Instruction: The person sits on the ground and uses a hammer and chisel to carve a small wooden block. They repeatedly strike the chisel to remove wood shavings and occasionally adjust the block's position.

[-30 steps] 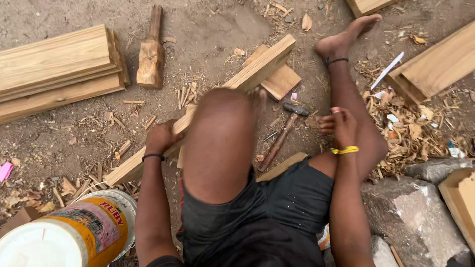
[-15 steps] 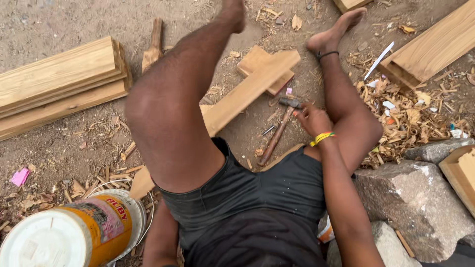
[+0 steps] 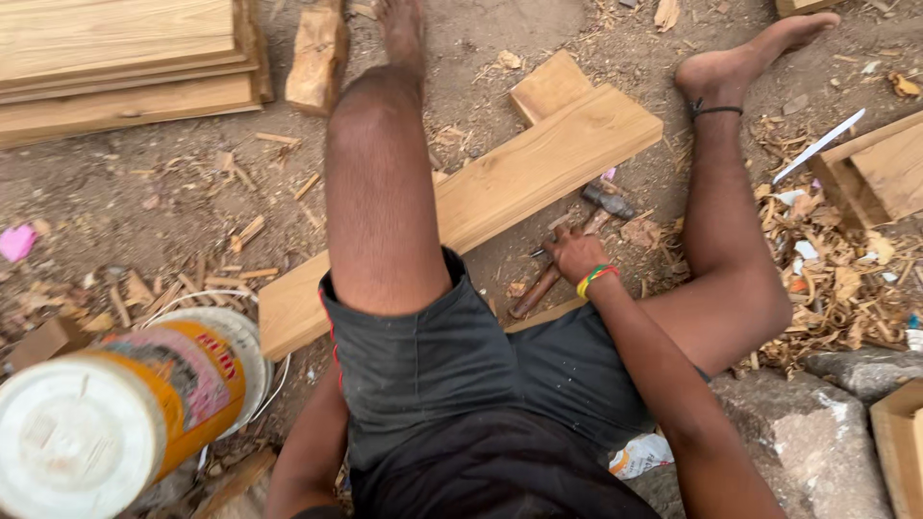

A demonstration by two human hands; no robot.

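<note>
Right hand (image 3: 575, 255): centre-right of frame, fingers curled around the hammer (image 3: 567, 252) handle on the dirt.
Plank (image 3: 500, 192): touching beneath the raised leg, mid-frame.
Left hand: hidden, cannot tell.

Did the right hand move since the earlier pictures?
Yes. The right hand went from near the bent knee down to the hammer, and now rests on its wooden handle beside the long plank.

The person wears dark grey shorts (image 3: 452, 365) with thin red side piping, a striped red, yellow and green wristband (image 3: 594, 280) just above those shorts, a thin black anklet (image 3: 716, 111), and no shoes.
</note>
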